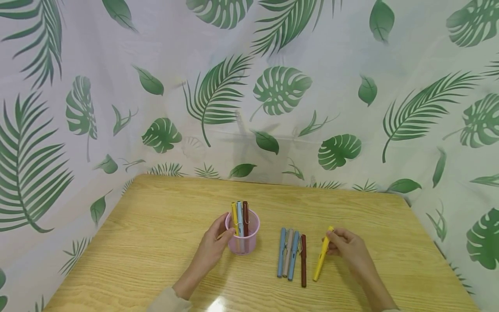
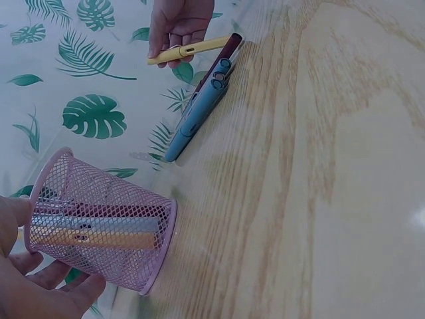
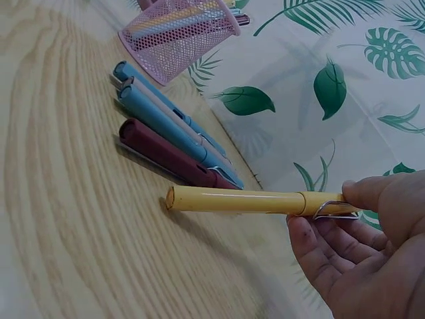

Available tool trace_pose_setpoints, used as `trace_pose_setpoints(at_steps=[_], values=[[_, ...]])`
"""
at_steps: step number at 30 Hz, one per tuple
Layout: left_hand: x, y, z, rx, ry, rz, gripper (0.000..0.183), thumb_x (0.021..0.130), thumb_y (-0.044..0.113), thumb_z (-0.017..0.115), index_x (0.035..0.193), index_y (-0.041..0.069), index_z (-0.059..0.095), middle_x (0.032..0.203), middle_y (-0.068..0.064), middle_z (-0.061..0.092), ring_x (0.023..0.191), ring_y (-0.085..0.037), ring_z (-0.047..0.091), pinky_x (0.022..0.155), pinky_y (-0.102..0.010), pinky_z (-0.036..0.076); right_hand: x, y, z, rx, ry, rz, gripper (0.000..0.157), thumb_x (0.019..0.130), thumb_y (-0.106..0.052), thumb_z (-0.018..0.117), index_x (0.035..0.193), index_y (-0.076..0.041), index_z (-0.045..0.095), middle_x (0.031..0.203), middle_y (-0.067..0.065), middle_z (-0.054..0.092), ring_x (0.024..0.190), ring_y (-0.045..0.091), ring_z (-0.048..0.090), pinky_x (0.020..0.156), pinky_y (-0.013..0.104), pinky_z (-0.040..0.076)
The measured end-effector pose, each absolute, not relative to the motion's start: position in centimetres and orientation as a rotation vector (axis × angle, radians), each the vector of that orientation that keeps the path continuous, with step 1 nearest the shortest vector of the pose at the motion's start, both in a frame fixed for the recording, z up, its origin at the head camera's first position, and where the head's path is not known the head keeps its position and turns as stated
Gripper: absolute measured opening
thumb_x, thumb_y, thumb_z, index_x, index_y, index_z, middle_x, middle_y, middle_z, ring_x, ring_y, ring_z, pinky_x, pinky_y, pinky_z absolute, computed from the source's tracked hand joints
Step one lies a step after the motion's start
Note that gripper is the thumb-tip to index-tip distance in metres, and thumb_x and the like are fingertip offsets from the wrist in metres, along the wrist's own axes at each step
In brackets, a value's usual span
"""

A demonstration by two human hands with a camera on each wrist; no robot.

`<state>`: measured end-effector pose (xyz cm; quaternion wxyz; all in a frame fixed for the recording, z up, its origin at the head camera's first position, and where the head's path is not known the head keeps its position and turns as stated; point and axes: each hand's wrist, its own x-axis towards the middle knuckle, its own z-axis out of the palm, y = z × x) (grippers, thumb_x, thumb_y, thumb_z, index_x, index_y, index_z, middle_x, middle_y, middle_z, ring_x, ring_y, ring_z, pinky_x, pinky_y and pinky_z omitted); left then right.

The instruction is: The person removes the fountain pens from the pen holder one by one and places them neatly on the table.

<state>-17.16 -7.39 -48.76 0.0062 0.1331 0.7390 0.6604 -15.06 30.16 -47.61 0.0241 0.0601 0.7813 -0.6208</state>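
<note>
A pink mesh pen cup (image 1: 242, 249) stands upright on the table, and my left hand (image 1: 213, 243) holds its left side, thumb in front and fingers behind. Inside lean a yellow pen (image 1: 234, 212), a light blue pen (image 1: 239, 216) and a dark red pen (image 1: 245, 216). My right hand (image 1: 348, 247) pinches another yellow pen (image 3: 236, 200) near its clip, between thumb and fingers; its far end slants down toward the tabletop. Left of that hand lie two blue pens, one of them the leftmost pen (image 1: 281, 253), with a greyish pen (image 1: 287, 253) between them and a dark red pen (image 1: 303, 260) beside them.
The wood-grain table (image 1: 163, 225) reaches back to a white cloth (image 1: 292, 143) printed with green leaves, which hangs behind it and at both sides. A bright light reflection lies near the front edge.
</note>
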Motion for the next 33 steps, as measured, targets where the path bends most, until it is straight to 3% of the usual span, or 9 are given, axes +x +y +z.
trace_pose_setpoints(at_steps=[10, 24, 33], values=[[-17.0, -7.4, -48.7, 0.407, 2.318, 2.055, 0.059, 0.108, 0.019, 0.057, 0.155, -0.008, 0.034, 0.151, -0.032, 0.046, 0.140, -0.047, 0.044, 0.116, -0.060, 0.036, -15.3, 29.4, -48.3, 0.281, 2.426, -1.842, 0.046, 0.107, -0.022, 0.060, 0.132, 0.016, 0.053, 0.099, 0.011, 0.066, 0.087, 0.020, 0.064, 0.079, 0.031, 0.063], [-17.3, -7.3, -49.0, 0.408, 2.311, 2.059, 0.060, 0.108, 0.022, 0.057, 0.155, -0.007, 0.034, 0.151, -0.032, 0.046, 0.140, -0.046, 0.045, 0.116, -0.058, 0.037, -16.0, 28.0, -49.2, 0.319, 2.555, -1.683, 0.038, 0.105, -0.017, 0.062, 0.120, 0.018, 0.061, 0.077, 0.009, 0.063, 0.063, 0.021, 0.066, 0.058, 0.031, 0.063], [-17.3, -7.4, -49.0, 0.413, 2.304, 2.063, 0.060, 0.108, 0.022, 0.057, 0.156, -0.007, 0.034, 0.152, -0.031, 0.046, 0.141, -0.046, 0.043, 0.117, -0.059, 0.035, -16.0, 27.4, -49.2, 0.346, 2.584, -1.658, 0.041, 0.104, -0.016, 0.064, 0.122, 0.020, 0.059, 0.073, 0.009, 0.065, 0.057, 0.018, 0.064, 0.053, 0.030, 0.061]])
